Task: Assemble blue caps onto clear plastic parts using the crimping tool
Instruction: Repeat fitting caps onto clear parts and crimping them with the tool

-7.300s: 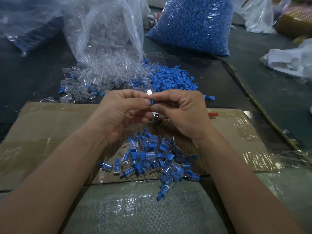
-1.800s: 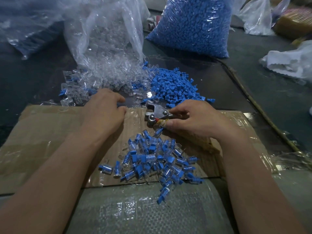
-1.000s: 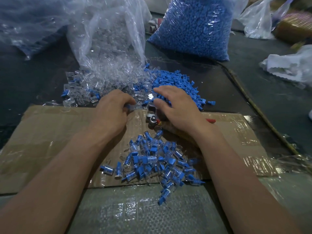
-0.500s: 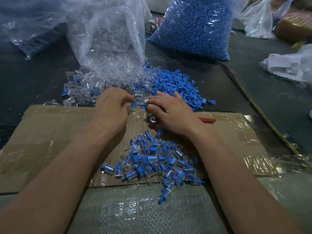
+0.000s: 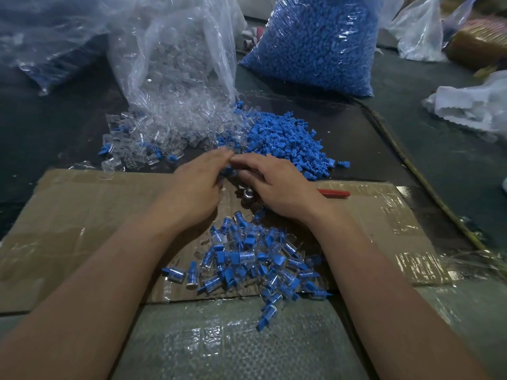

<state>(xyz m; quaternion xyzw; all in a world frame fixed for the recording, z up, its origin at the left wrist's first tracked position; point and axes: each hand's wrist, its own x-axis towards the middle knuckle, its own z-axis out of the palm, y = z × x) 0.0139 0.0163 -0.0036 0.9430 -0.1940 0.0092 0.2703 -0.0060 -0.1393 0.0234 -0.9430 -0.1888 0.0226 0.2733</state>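
My left hand [image 5: 197, 185] and my right hand [image 5: 277, 185] meet fingertip to fingertip at the near edge of the loose piles. The left fingers are curled and blurred. A small blue bit [image 5: 227, 170] shows between them and my right thumb; which hand holds it I cannot tell. Loose blue caps [image 5: 288, 141] lie just beyond my right hand, and clear plastic parts [image 5: 164, 133] spill from a torn bag beyond my left. The crimping tool [image 5: 247, 197] lies on the cardboard under my right palm, its red handle [image 5: 333, 192] sticking out to the right. Assembled capped parts [image 5: 247, 259] are heaped between my forearms.
A flattened taped cardboard sheet [image 5: 82, 215] covers the work area. A full bag of blue caps [image 5: 315, 45] stands at the back. Crumpled plastic bags [image 5: 472, 108] lie at the right, and another clear bag [image 5: 49, 37] at the far left. A thin stick [image 5: 417, 174] runs along the right.
My right hand let go of the crimping tool and went forward to the blue caps. Since half a second ago both hands have drawn together until their fingertips touch.
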